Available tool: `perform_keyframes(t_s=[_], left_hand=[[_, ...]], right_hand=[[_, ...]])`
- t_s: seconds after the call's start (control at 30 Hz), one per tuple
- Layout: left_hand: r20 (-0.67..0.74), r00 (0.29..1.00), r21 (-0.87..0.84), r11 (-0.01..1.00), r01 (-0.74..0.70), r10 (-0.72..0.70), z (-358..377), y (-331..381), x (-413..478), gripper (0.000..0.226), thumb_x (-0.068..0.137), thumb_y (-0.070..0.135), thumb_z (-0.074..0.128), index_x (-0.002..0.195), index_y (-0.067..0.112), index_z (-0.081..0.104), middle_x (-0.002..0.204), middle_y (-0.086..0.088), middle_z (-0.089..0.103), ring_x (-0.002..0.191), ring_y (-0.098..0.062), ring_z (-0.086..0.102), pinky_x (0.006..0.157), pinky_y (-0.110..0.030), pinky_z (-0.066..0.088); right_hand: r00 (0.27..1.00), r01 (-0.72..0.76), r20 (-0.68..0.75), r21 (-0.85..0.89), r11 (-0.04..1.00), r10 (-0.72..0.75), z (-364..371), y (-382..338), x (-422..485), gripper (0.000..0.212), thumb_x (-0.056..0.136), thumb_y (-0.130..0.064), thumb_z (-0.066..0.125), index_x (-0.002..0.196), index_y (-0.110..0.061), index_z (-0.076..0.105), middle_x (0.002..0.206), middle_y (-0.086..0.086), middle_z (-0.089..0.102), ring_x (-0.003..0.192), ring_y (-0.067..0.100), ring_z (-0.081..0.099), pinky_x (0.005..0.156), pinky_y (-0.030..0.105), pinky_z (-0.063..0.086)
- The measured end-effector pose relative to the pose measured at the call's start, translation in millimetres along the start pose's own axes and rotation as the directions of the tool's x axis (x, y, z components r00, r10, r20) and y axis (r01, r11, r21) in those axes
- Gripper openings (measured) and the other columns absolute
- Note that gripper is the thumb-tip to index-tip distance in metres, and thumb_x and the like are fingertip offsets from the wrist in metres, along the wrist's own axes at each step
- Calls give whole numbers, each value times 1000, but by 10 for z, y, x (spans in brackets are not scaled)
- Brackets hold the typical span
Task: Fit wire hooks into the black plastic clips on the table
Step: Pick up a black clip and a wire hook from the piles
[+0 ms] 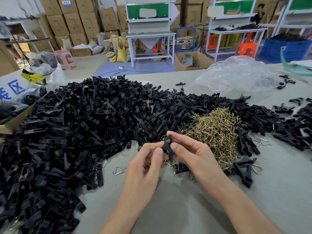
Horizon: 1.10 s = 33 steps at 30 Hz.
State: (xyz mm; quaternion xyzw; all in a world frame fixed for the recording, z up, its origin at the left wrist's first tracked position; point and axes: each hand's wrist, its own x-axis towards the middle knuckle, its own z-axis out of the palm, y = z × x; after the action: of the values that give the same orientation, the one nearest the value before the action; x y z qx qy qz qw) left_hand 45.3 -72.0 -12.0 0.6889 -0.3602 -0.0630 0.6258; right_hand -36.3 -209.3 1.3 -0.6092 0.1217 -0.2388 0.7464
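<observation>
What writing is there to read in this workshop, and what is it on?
"区": blue, on the white sheet at the left.
"PRO...": yellow-black packet; the rest is blurred.
Blue labels on the cartons: too blurred to read.
Print on the sacks: too blurred.

The left hand (146, 159) and the right hand (190, 154) were bare. The left forearm (133, 200) and the right forearm (236, 200) were uncovered from the wrist to the lower frame edge. The thumbnail (158, 152) of the left hand was short and plain. Both forearms were slender and smooth.
</observation>
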Motion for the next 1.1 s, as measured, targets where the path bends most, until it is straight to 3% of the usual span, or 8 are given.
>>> perform_keyframes(t_s=[0.23,0.37,0.5,0.6,0.7,0.9,1.0,1.1], left_hand=[[-1,1000,-58,998,2,-2,-27,33,41,9,90,37,60,95,38,68,81,15,72,69,4,61,63,-7,42],[3,1000,-12,1000,-19,19,-31,14,50,3,89,38,64,91,38,66,77,15,68,67,3,58,63,-7,41],[5,1000,88,996,-11,11,-27,-33,44,34,87,31,73,102,52,52,82,15,66,70,-5,61,62,-9,40],[52,995,249,964,-91,80,-53,-47,37,37,92,36,66,115,61,51,95,23,61,78,-4,61,66,-9,42],[102,982,342,922,-183,158,-67,-58,41,31,95,49,55,126,53,53,105,22,56,92,-4,60,75,-13,46],[145,976,332,921,-202,162,-82,-115,45,21,100,40,50,119,47,53,105,22,59,93,-4,60,79,-25,50],[8,995,301,948,-101,103,-112,-182,92,28,101,23,53,110,49,49,92,19,62,84,0,58,74,-19,46],[-111,993,274,962,-9,41,-175,-251,147,23,102,24,51,107,47,48,75,23,58,68,2,51,62,-13,37]], right_hand=[[1000,-10,-1,55,998,10,32,-2,-9,20,84,-25,69,103,-23,76,100,8,76,84,20,73,75,27,60],[1000,-4,11,18,1000,3,29,19,-9,22,87,-29,66,105,-23,78,102,5,76,95,17,72,79,24,58],[996,-36,83,18,999,35,35,41,-16,23,91,-29,64,108,-21,77,106,16,73,99,24,73,81,30,59],[994,-50,93,-2,999,50,26,0,-3,18,87,-31,71,102,-25,76,89,7,74,75,14,69,65,21,55],[990,-114,92,36,993,110,-40,-11,15,27,74,-38,82,96,-30,69,77,4,67,63,17,60,55,26,50],[992,-47,113,-126,991,61,-115,-32,-13,29,87,-49,70,114,-40,66,87,5,72,73,19,68,69,29,57],[983,142,-31,-506,851,-182,-167,-2,-55,19,100,-47,54,115,-47,65,99,-12,73,77,6,68,75,18,53],[946,187,52,-893,410,-319,-175,45,-81,25,100,-47,48,113,-39,67,104,-26,63,95,-2,56,89,18,43]])
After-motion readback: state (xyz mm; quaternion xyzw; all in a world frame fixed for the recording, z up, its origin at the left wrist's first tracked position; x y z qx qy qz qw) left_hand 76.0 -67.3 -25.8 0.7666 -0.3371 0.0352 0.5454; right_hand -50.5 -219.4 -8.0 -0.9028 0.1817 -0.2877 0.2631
